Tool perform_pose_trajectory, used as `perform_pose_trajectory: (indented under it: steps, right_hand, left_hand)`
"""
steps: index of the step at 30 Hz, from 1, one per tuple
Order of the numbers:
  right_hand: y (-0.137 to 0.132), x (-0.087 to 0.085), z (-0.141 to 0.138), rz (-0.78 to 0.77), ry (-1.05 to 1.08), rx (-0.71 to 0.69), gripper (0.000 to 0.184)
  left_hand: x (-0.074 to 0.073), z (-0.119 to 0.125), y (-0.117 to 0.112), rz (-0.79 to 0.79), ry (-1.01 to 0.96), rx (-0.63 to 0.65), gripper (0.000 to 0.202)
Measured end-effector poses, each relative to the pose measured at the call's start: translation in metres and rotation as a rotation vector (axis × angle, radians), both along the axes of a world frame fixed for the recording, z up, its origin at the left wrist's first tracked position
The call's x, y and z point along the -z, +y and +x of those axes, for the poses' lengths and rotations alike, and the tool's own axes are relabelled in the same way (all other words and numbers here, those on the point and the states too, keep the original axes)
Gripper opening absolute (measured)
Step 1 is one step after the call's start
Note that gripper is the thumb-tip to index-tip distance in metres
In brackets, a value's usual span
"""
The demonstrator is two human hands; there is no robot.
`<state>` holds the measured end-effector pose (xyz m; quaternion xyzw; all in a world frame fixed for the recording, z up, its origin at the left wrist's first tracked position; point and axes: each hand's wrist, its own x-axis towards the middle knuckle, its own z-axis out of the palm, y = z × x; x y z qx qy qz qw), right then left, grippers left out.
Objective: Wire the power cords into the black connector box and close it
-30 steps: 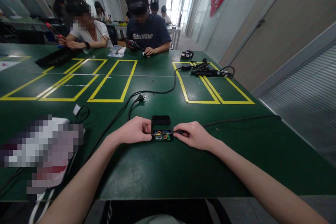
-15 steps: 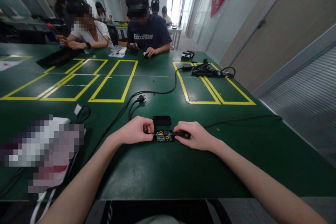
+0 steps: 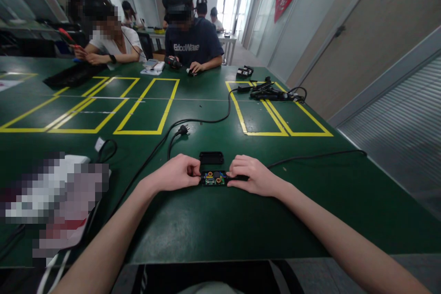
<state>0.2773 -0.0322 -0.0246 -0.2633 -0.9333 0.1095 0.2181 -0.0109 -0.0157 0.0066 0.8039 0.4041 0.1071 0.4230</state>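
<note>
A small black adapter case (image 3: 214, 185) lies uncovered on the green table. Inside it sits a circuit board (image 3: 211, 181) with copper-ringed coils and coloured wires. My left hand (image 3: 181, 172) is closed at the case's left end, its fingertips pinching the black power cord where it meets the case. The cord emerges behind that hand and bends up to a plug (image 3: 184, 130). At the right end my right hand (image 3: 251, 175) grips a black cable (image 3: 239, 178), thumb below and fingers above. Just beyond the case rests its black cover (image 3: 211, 158), hollow side up.
A long black cable (image 3: 206, 121) crosses the table to a heap of black cables and parts (image 3: 272, 92). Yellow tape rectangles (image 3: 139, 133) mark the tabletop. Blurred packages (image 3: 69, 206) lie at left. Across the table, two people (image 3: 193, 41) handle tools and parts.
The fingers of my right hand have shifted slightly and lie flatter over the cable at the case's right end. My left hand stays at the left end. The view has moved slightly.
</note>
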Motion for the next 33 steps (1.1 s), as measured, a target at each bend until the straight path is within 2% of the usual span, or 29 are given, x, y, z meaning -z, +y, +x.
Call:
perform_pose_trajectory:
  steps: [5,8,10,12,14,16,18,20,24,28,30,33]
  right_hand:
    - [-0.002,-0.008,-0.001,0.083,-0.032,-0.018,0.021]
    - [-0.002,-0.006,-0.001,0.077,0.029,0.019,0.019]
    - [0.0,-0.003,-0.002,0.056,0.079,0.118,0.019]
    - [0.002,0.002,-0.004,0.031,0.081,0.26,0.022]
    - [0.003,0.007,-0.007,-0.002,0.05,0.373,0.025]
    - [0.004,0.012,-0.009,-0.04,0.042,0.423,0.024]
    - [0.003,0.014,-0.012,-0.09,0.095,0.432,0.02]
    - [0.002,0.015,-0.013,-0.174,0.187,0.439,0.016]
    - [0.001,0.014,-0.016,-0.46,0.397,0.459,0.013]
    - [0.0,0.015,-0.017,-0.658,0.603,0.445,0.024]
    - [0.0,0.015,-0.017,-0.702,0.64,0.44,0.033]
    - [0.0,0.014,-0.017,-0.739,0.649,0.434,0.031]
  left_hand:
    - [-0.003,0.002,0.0,0.231,0.028,-0.011,0.017]
    - [-0.002,0.006,0.0,0.255,0.072,-0.098,0.027]
    - [0.002,0.01,0.001,0.299,0.118,-0.208,0.022]
    - [0.009,0.013,0.001,0.382,0.169,-0.292,0.026]
    - [0.016,0.016,0.0,0.413,0.164,-0.324,0.033]
    - [0.021,0.017,0.0,0.447,0.121,-0.334,0.032]
    - [0.025,0.018,0.0,0.409,0.051,-0.326,0.031]
    - [0.027,0.018,0.001,0.294,-0.058,-0.313,0.031]
    - [0.026,0.017,0.003,0.043,-0.277,-0.33,0.028]
    - [0.019,0.015,0.005,-0.109,-0.328,-0.349,0.026]
    - [0.014,0.014,0.006,-0.153,-0.326,-0.34,0.028]
    - [0.008,0.012,0.006,-0.175,-0.311,-0.329,0.03]
